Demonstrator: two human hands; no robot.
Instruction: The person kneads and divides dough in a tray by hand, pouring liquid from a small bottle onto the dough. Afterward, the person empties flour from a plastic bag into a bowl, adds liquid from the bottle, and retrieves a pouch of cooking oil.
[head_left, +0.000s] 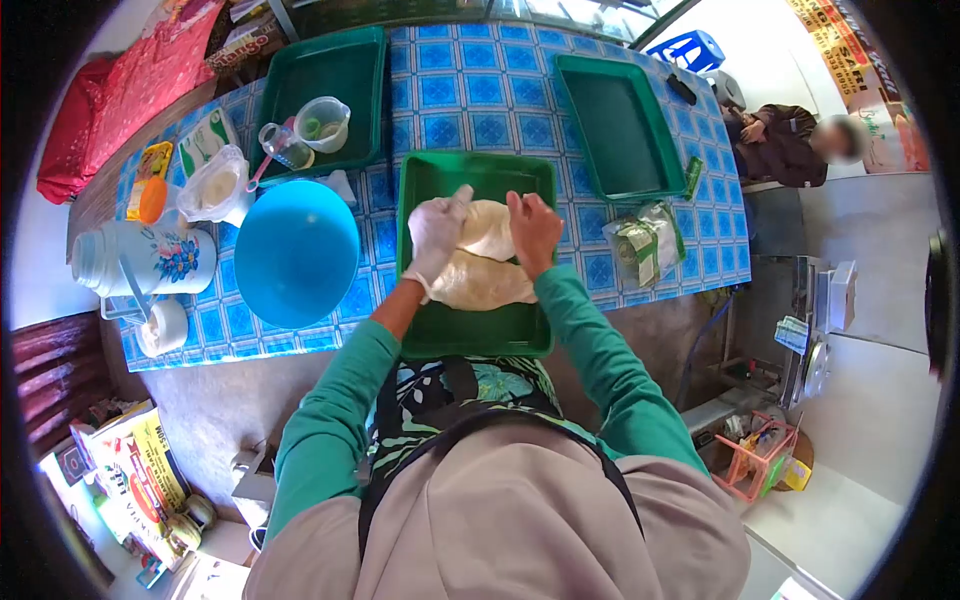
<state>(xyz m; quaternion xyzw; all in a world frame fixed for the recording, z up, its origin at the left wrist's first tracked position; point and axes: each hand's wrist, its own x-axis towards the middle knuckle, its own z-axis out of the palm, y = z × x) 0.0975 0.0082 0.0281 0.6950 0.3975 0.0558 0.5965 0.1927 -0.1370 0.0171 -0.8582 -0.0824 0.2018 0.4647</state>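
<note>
Two pale pieces of dough lie in a green tray (478, 335) at the table's front edge. The farther dough piece (487, 229) sits between my hands, and the nearer dough piece (470, 281) rests just below it. My left hand (437, 235), in a thin whitish glove, is closed on the left end of the farther piece. Bare and with curled fingers, my right hand (535, 228) grips that piece's right end. The fingertips of both hands are partly hidden.
Left of the tray stand a blue bowl (297, 254), a flowered thermos (160, 257) and a white cup (165, 327). Farther back is another green tray (370, 150) holding containers. At right are a third green tray (625, 125), a packet (648, 243) and a seated person (785, 145).
</note>
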